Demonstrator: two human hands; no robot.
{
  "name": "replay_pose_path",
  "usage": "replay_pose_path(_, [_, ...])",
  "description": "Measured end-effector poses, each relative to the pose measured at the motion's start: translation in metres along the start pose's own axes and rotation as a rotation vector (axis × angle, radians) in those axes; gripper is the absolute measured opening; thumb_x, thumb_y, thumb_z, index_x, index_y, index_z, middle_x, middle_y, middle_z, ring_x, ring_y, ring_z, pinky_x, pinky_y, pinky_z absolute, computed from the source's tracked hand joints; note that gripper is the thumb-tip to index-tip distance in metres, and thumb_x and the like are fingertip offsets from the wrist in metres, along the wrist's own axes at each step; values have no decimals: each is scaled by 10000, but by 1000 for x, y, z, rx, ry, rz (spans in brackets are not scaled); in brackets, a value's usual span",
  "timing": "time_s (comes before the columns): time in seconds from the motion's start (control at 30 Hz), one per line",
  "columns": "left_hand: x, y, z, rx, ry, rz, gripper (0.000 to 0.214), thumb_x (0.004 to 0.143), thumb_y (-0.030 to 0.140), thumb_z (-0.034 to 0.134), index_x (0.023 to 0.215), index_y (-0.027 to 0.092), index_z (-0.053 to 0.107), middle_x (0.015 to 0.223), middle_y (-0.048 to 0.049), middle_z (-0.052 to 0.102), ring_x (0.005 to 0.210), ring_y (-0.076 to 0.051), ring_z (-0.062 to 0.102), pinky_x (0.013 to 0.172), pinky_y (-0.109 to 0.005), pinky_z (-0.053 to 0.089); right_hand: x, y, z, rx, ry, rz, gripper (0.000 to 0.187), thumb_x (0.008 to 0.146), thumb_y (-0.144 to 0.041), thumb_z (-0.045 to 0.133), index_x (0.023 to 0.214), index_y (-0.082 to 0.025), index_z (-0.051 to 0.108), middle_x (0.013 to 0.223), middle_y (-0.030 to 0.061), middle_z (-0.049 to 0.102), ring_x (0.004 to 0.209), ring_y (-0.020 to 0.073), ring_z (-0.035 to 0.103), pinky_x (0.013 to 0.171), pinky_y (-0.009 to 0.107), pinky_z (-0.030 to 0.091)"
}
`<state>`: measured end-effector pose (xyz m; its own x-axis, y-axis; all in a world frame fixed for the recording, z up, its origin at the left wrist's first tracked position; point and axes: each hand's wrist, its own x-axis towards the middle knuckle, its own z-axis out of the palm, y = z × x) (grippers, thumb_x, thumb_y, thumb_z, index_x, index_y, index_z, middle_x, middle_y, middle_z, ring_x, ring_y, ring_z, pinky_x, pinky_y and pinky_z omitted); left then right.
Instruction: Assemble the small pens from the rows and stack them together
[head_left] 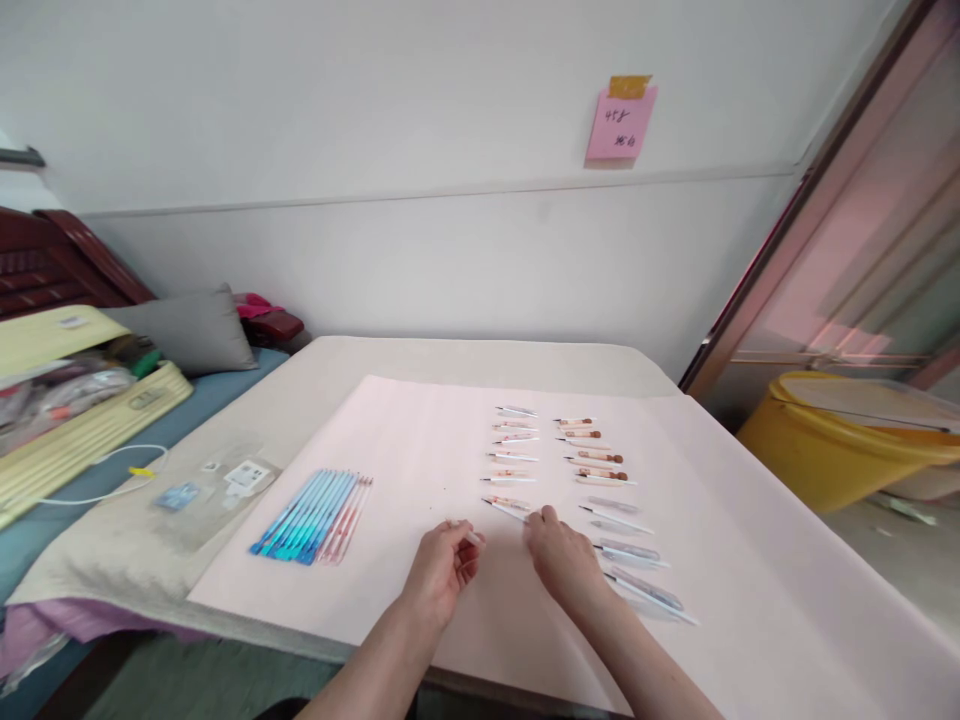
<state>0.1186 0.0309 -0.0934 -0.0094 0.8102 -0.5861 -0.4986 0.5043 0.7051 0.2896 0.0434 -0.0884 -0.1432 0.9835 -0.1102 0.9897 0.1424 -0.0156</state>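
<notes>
My left hand point(442, 562) hovers over the pink sheet with its fingers curled. A small pale piece point(474, 538) shows at its fingertips, too small to name. My right hand point(561, 552) lies low over the sheet, fingertips closed at the rear end of a white pen refill point(507, 511) with a dark tip. Beside that refill rests a printed pen barrel point(510, 501). Further up, the middle column holds several more refills and barrels point(514, 456). To the right is a column with brown-figured barrels point(600, 457) and grey-clear barrels point(630, 550), each near a white refill.
Blue pens point(307, 515) and pink pens point(349, 518) lie in a row at the left. The pink sheet point(420, 440) covers much of the table. Clear plastic bags point(232, 490) lie on the left edge. A yellow bin point(802, 440) stands at right, a wall behind.
</notes>
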Motion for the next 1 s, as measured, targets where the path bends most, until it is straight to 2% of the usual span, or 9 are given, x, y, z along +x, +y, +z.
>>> replay_pose_path(0.2, [-1, 1, 1, -23, 30, 2, 179, 677, 254, 656, 778, 130, 575, 747, -75, 657, 579, -97, 581, 493, -184, 434, -4, -17, 4, 17, -31, -70, 275, 790, -16, 352, 933, -158, 539, 909, 102, 583, 755, 228, 646, 573, 282, 397])
replay_pose_path(0.4, [3, 13, -4, -116, 75, 40, 140, 719, 237, 630, 744, 113, 568, 727, -87, 647, 551, -96, 581, 479, -184, 452, -7, -26, 1, 35, -19, -101, 198, 827, -69, 367, 905, -158, 526, 863, 96, 624, 738, 228, 648, 562, 277, 362])
replay_pose_path(0.53, [8, 30, -11, -247, 153, 104, 89, 754, 182, 594, 728, 114, 544, 706, -88, 634, 540, -96, 587, 465, -178, 462, -13, -29, -5, 89, 63, -159, 162, 877, -152, 352, 889, -189, 509, 819, 44, 636, 683, 186, 629, 522, 261, 297])
replay_pose_path(0.67, [8, 44, -16, -329, 203, 146, 71, 777, 141, 561, 720, 121, 523, 696, -80, 620, 562, -103, 603, 469, -176, 478, -19, -31, -10, 145, 143, -238, 124, 864, -160, 388, 828, -196, 500, 780, 13, 630, 618, 143, 597, 490, 266, 209])
replay_pose_path(0.77, [6, 47, -15, -331, 185, 143, 71, 766, 144, 578, 730, 123, 521, 707, -82, 622, 571, -107, 606, 475, -180, 487, -21, -31, -11, 151, 162, -257, 123, 859, -152, 390, 807, -195, 494, 769, 7, 622, 589, 128, 578, 486, 277, 173])
replay_pose_path(1.0, [2, 38, -11, -208, 127, 148, 94, 735, 181, 613, 741, 123, 540, 725, -81, 633, 532, -85, 578, 467, -171, 460, -22, -31, -9, 135, 187, -281, 137, 863, -146, 373, 804, -195, 487, 756, 6, 604, 565, 121, 556, 487, 286, 152])
